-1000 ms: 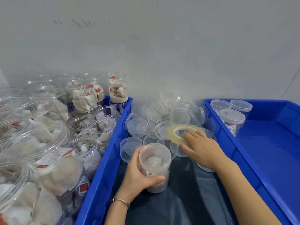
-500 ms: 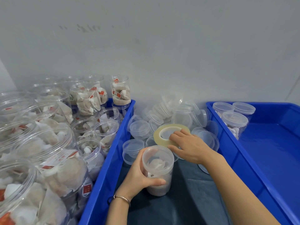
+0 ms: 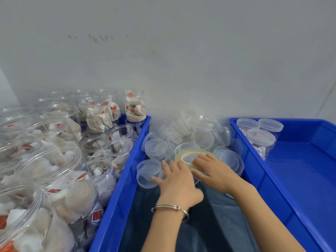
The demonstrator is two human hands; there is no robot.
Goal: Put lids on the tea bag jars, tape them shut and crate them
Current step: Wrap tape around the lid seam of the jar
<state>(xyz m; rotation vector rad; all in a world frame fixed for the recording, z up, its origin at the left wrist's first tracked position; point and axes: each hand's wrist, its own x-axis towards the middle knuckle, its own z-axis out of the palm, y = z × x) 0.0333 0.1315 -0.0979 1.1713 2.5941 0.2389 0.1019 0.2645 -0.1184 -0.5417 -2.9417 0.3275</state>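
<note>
My left hand [image 3: 177, 184] lies palm-down with spread fingers on top of a lidded tea bag jar [image 3: 161, 176], hiding nearly all of it. Only a sliver of its clear rim shows. Just right of it my right hand [image 3: 215, 171] grips a yellowish roll of clear tape [image 3: 179, 157], fingers on the ring's top, close over the jar. Behind both hands is a heap of loose clear lids [image 3: 183, 128]. The jar stands on a dark cloth [image 3: 209, 226] between two blue crates.
The left blue crate [image 3: 127, 160] is packed with several open jars of tea bags [image 3: 118, 150], some stacked high. The right blue crate [image 3: 254, 170] holds three lidded jars [image 3: 260, 140] at its far corner. A grey wall rises right behind.
My left hand left the jar's side and moved onto its top. My right hand brought the tape roll leftward and nearer to the jar.
</note>
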